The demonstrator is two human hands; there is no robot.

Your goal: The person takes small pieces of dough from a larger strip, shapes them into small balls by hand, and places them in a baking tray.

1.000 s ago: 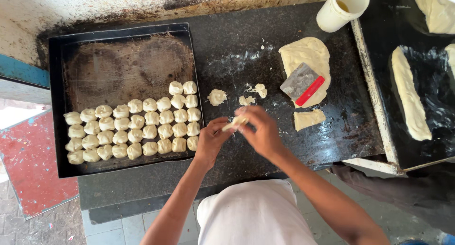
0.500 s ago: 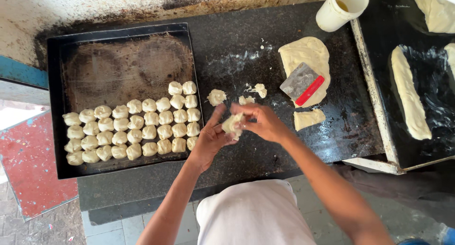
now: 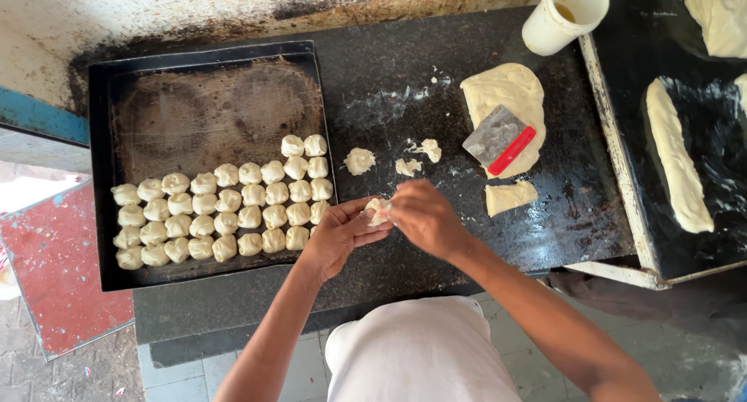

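Your hands cover most of the dough piece (image 3: pixel 377 210). At two o'clock, the cup (image 3: pixel 563 13) and a dough slab (image 3: pixel 720 21) run off the frame.

The dough piece (image 3: pixel 377 210) is a small, pale cream lump with a soft, uneven surface. It sits pinched between the left hand (image 3: pixel 340 235) and the right hand (image 3: pixel 424 217), raised above the dark counter. Fingertips of both hands cover most of it; only its upper face shows between them.
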